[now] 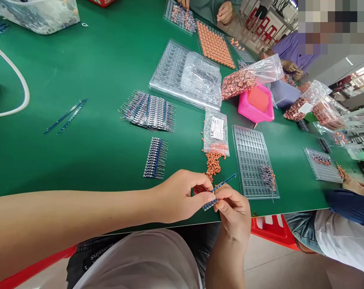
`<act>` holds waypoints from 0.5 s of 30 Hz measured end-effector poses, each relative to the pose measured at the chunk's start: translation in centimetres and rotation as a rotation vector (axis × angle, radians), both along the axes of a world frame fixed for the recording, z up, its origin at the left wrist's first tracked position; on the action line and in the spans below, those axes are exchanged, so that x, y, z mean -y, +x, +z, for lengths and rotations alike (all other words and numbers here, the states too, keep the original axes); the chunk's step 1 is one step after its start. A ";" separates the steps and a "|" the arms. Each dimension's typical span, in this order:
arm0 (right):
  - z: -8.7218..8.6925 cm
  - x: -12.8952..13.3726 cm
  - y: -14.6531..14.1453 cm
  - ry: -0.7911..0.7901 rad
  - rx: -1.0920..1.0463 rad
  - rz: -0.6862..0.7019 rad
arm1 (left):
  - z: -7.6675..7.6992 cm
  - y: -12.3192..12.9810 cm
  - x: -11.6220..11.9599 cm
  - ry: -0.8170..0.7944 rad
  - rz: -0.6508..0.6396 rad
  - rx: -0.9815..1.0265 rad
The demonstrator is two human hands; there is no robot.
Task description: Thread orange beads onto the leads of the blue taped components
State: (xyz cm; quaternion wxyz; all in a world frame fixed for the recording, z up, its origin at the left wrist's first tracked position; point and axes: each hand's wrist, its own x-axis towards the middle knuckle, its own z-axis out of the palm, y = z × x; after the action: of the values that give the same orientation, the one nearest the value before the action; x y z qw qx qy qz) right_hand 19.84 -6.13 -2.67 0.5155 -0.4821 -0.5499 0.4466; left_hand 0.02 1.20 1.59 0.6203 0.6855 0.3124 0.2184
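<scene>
My left hand is closed on a strip of small circuit boards, with a narrow blue edge strip sticking out towards the upper right. Close against it, my right hand pinches at the end of the strip; a small orange bead shows at its thumb tip, partly hidden by the fingers. Just beyond my hands, loose orange beads spill from a labelled clear bag. To the right lies a clear compartment tray with several wired orange pieces on it.
Left of the beads lie one board strip with leads and a stack of similar strips. Blue offcuts are farther left. Beyond are stacked clear trays, a pink basket and a bag of copper-coloured parts. Co-workers sit around the table.
</scene>
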 end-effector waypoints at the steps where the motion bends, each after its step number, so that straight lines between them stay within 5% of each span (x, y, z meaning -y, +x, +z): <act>1: 0.0 0.0 0.0 0.002 0.002 0.002 | 0.0 0.0 0.0 0.001 0.002 -0.005; 15: 0.2 -0.1 -0.3 -0.014 -0.072 0.018 | -0.6 0.1 0.4 0.124 0.028 0.015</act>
State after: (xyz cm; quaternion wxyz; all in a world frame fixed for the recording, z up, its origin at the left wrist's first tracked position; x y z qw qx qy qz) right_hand 19.55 -6.07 -2.45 0.5275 -0.4644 -0.5322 0.4721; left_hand 0.11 0.85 0.99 0.5758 0.7165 0.3032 0.2513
